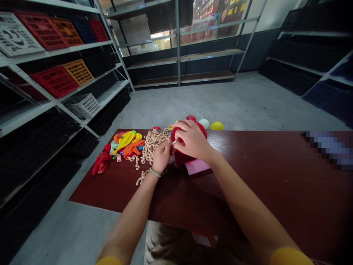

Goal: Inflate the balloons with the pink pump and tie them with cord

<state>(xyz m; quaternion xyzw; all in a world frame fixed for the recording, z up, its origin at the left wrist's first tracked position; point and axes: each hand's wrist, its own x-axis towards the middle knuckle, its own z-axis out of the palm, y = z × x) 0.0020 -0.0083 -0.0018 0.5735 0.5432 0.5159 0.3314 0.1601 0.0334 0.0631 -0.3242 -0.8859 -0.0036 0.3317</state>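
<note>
Red balloon (pixel 180 157), axis unclear, lies against right hand (pixel 193 141) (nearer than left hand (pixel 162 156)); both apparently pinch its left end.

A deep red balloon (pixel 180 158) stands out above a reddish-brown, wood-grained table (pixel 259 176). Just nearer than the balloon, a pink cylinder (pixel 197 166) shows a black end; left of it lie beige curled pieces (pixel 154 141) and limp balloons (pixel 127 141) — yellow, orange, red, mint, blue. Beyond the balloon, round balloons (pixel 217 126) in red, yellow and pale white dot the view over grey floor (pixel 162 99). Far left of it, a white crate (pixel 18 35) bears a smiling-face pattern.
</note>
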